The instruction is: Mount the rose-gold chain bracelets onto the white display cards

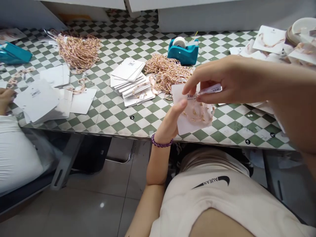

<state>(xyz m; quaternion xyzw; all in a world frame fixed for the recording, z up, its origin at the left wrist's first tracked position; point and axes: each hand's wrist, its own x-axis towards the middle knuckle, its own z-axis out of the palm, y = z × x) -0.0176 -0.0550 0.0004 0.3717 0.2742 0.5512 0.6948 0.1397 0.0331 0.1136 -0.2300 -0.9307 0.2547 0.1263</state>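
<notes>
My left hand, a purple bead bracelet on its wrist, grips a white card by its left side, thumb on the face. My right hand is over the card's upper part, fingers closed around a narrow white printed tag. A pink and gold beaded chain lies against the card below those fingers; how it is attached is hidden. Left of my hands is a stack of white cards, with a beaded chain on the lowest ones. Beside it rests a heap of pink and gold beaded chains.
Behind the heap stands a teal tape dispenser. At the right are carded chains and a round container. To the left lie another chain bundle, loose cards, a second teal dispenser and a co-worker's hand.
</notes>
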